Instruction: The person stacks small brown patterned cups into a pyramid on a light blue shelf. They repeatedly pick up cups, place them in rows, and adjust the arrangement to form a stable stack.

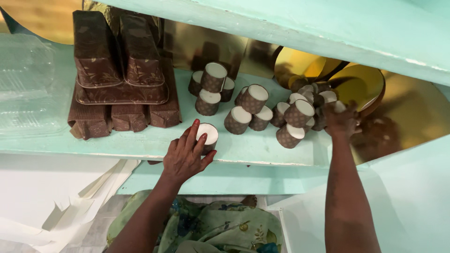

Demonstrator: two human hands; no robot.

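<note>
Left hand (185,157) on brown paper cup (207,136), mint shelf (262,147).

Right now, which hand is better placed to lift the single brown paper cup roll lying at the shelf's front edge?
Left. The left hand already rests on that cup roll; the right hand is far off among other rolls.

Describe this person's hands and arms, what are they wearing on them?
Both forearms are bare, with no sleeves in view. The left hand has red-painted nails and shows no ring, watch or bangle. The right hand is in shadow, so its nails cannot be made out; its wrist looks bare too.
</note>
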